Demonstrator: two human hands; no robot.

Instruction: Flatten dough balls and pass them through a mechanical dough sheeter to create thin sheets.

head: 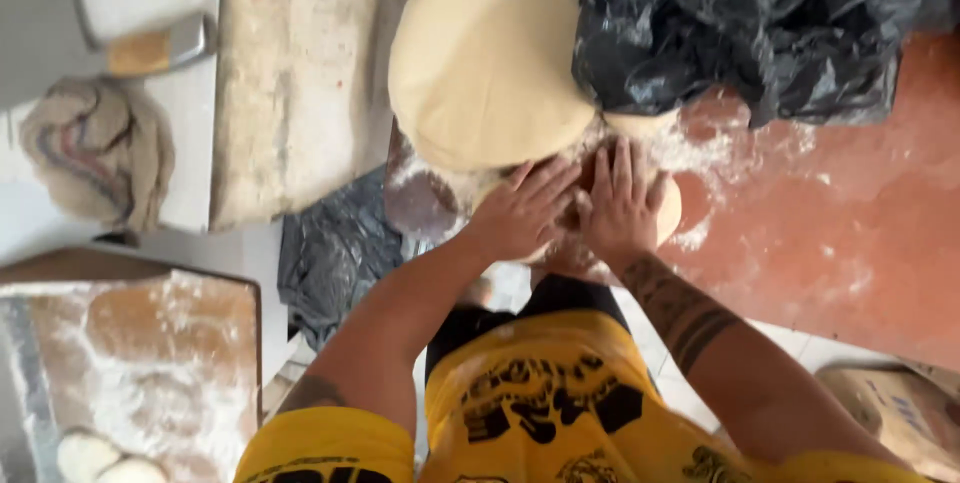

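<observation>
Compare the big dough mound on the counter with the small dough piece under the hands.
The big dough mound lies untouched and in full view; the small dough piece is mostly hidden beneath the left hand and right hand. The mound is far larger and sits farther from the person. Its surface looks smooth and domed, while the small piece shows only a pale rounded edge. Both are the same pale tan, on the floured reddish counter.

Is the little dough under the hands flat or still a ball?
Flat. Both hands press palms-down on the small dough piece, whose thin rounded edge peeks out beside them.
</observation>
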